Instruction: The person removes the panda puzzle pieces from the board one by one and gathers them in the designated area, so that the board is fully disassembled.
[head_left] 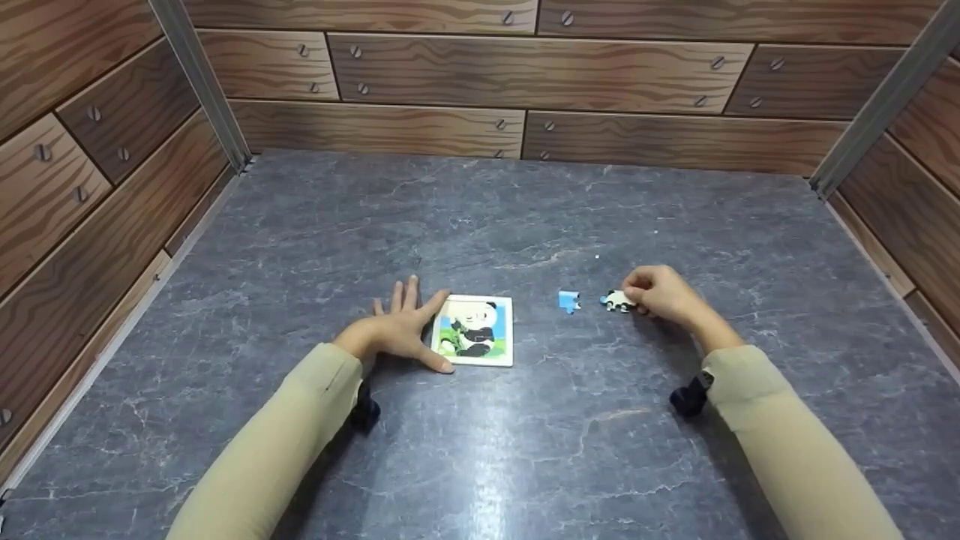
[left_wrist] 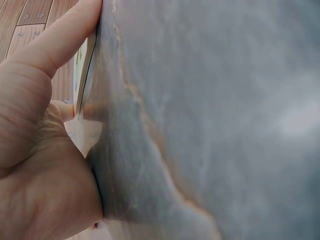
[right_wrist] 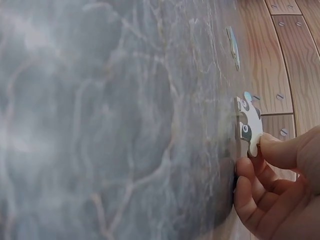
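A square jigsaw puzzle tray (head_left: 509,331) with a pale rim and a panda picture lies on the table. My left hand (head_left: 397,328) is spread at its left side, thumb at the near left corner and forefinger at the far left one. In the left wrist view the tray's edge (left_wrist: 81,82) shows behind the thumb. To the right, my right hand (head_left: 664,294) pinches a puzzle piece (head_left: 616,301) between thumb and fingers. That piece, white with panda eyes and a blue knob, stands tilted up in the right wrist view (right_wrist: 254,122).
A blue puzzle piece (head_left: 568,301) lies between the tray and my right hand. The grey marbled table (head_left: 525,225) is walled on three sides by wood-print panels (head_left: 540,75), with metal posts (head_left: 202,82) at the back corners.
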